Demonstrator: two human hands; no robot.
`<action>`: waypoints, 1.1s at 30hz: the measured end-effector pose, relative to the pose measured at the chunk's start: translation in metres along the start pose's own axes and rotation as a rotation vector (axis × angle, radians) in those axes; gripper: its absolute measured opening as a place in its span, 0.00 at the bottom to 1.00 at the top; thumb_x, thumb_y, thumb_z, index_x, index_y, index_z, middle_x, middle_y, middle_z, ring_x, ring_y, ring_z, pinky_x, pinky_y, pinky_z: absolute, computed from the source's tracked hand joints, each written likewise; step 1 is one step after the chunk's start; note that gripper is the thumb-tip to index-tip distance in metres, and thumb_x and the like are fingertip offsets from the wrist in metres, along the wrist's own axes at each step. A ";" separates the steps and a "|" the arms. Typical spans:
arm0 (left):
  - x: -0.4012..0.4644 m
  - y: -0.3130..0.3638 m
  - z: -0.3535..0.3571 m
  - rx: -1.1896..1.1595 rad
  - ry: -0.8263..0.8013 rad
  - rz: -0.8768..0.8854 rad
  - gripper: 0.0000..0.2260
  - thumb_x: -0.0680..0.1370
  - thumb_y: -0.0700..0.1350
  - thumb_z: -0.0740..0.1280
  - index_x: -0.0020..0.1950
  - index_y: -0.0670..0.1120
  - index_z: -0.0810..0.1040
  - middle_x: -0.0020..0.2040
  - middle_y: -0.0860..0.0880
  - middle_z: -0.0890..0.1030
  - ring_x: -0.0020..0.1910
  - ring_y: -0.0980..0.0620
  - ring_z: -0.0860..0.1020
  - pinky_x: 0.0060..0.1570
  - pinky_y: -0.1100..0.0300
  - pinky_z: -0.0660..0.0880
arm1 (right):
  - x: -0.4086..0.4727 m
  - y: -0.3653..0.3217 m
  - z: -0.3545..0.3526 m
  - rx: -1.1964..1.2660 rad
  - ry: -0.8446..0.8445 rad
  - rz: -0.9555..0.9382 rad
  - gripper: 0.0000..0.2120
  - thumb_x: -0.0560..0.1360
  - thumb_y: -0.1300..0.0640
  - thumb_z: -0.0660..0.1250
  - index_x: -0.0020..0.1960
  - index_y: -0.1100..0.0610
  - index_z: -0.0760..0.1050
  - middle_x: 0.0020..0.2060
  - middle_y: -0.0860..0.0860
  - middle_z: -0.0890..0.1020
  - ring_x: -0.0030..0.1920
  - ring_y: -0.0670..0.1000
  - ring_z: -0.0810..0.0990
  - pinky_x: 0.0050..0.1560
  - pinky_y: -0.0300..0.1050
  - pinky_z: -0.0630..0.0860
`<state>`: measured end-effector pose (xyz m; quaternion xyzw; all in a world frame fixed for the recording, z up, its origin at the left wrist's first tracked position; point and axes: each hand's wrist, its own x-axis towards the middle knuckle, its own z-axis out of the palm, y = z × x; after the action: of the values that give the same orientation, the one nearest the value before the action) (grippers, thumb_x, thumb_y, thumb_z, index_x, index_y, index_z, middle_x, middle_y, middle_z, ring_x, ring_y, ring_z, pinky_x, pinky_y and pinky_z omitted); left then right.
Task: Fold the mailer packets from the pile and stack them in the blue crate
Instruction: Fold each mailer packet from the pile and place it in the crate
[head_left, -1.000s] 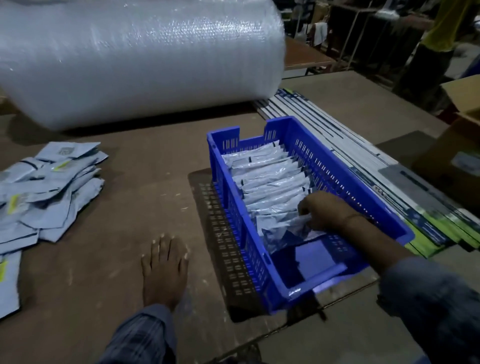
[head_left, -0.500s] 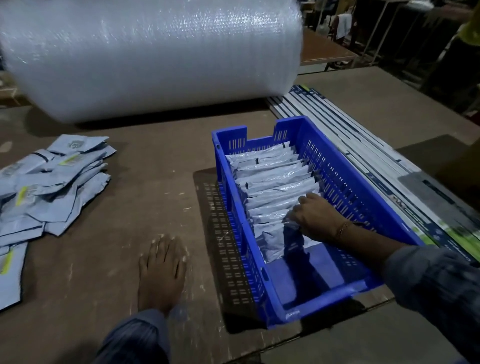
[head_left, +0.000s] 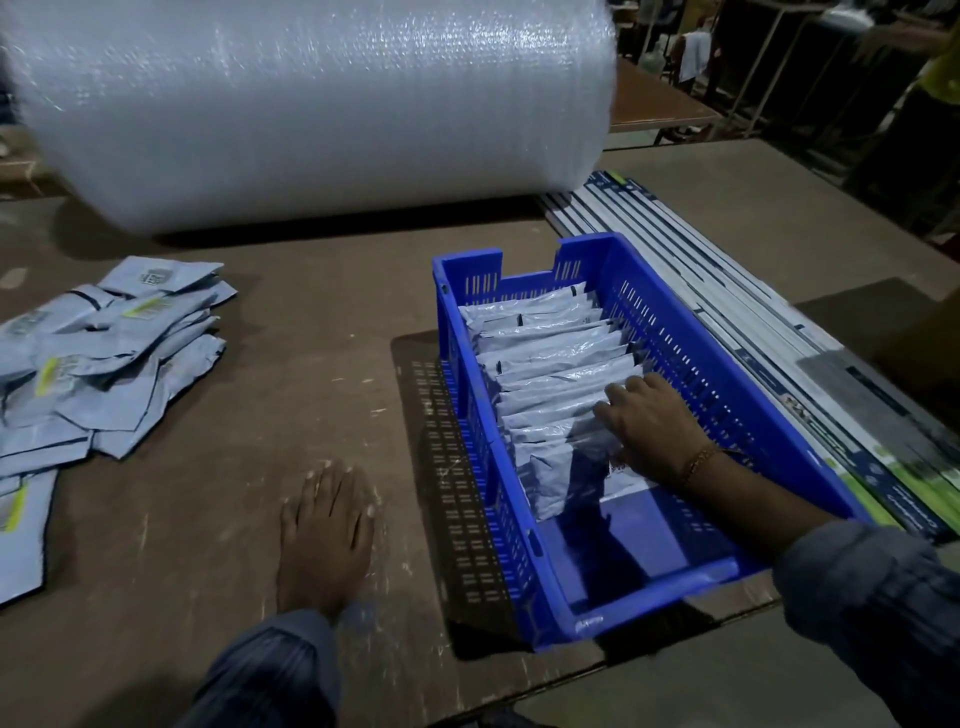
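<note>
We see the pile (head_left: 104, 358) lying far-left of our flat left hand (head_left: 324, 535), nearer it than our right hand (head_left: 649, 428), whose straight fingers press packets (head_left: 550, 384) in the crate (head_left: 691, 566).

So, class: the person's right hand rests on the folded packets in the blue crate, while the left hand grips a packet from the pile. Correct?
Not quite. The head view shows the left hand lying flat on the bare table, holding nothing; the pile sits apart. The right hand does rest on the folded packets in the blue crate.
</note>
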<state>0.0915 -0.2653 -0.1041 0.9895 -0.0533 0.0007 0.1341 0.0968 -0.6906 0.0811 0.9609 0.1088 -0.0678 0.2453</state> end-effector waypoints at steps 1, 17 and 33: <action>0.000 -0.001 0.000 -0.004 -0.005 0.007 0.30 0.85 0.61 0.48 0.87 0.53 0.55 0.87 0.51 0.55 0.85 0.46 0.53 0.80 0.37 0.52 | -0.003 0.000 -0.008 0.010 -0.001 0.016 0.26 0.70 0.38 0.76 0.61 0.51 0.78 0.54 0.52 0.80 0.54 0.56 0.79 0.57 0.53 0.72; -0.082 -0.136 -0.043 -0.099 -0.031 0.097 0.30 0.86 0.62 0.47 0.87 0.54 0.54 0.87 0.50 0.55 0.86 0.49 0.51 0.82 0.45 0.56 | -0.008 -0.142 -0.169 0.439 0.399 0.090 0.21 0.78 0.41 0.67 0.63 0.55 0.77 0.55 0.54 0.80 0.53 0.59 0.79 0.54 0.57 0.75; -0.195 -0.381 -0.096 -0.135 0.240 -0.191 0.22 0.85 0.51 0.55 0.73 0.44 0.79 0.73 0.42 0.78 0.72 0.39 0.76 0.71 0.42 0.72 | 0.034 -0.494 -0.209 0.760 0.175 -0.119 0.17 0.77 0.59 0.67 0.66 0.55 0.79 0.59 0.56 0.82 0.56 0.61 0.80 0.56 0.54 0.78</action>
<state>-0.0612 0.1458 -0.1155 0.9717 0.0573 0.1024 0.2050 0.0260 -0.1598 0.0309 0.9774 0.1521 -0.0353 -0.1422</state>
